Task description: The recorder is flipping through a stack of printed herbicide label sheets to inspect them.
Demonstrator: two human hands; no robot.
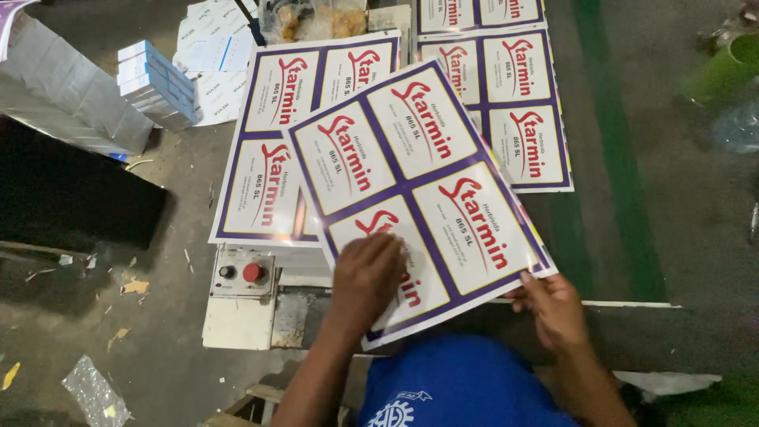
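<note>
The top label sheet (411, 174), a glossy white sheet printed with four red-lettered labels inside purple borders, lies tilted across a squared-up stack of the same sheets (265, 158). The left hand (365, 277) rests palm down on the tilted sheet's near-left label, fingers together and curled slightly, pressing flat against the paper. The right hand (553, 308) is at the sheet's near-right corner, its fingertips (528, 278) closed on the edge, pinching it between thumb and fingers; the thumb itself is hidden under the paper, so the grip is only partly seen.

Beyond the tilted sheet, to its far right, another sheet of the same labels (522, 103) lies flat. Under the sheet's near-left edge sits a cream machine panel (241, 304) with a red push button (253, 273) and a black knob (227, 271) beside it. Far left of the sheet stands a stack of small blue-and-white boxes (156, 85), next to a large silvery carton (67, 91). A clear plastic bag (312, 17) lies past the sheet's far edge. Well to the right of the sheet, a green cylinder (723, 71) lies on the floor. Just nearer than the sheet is the person's blue shirt (458, 383).
</note>
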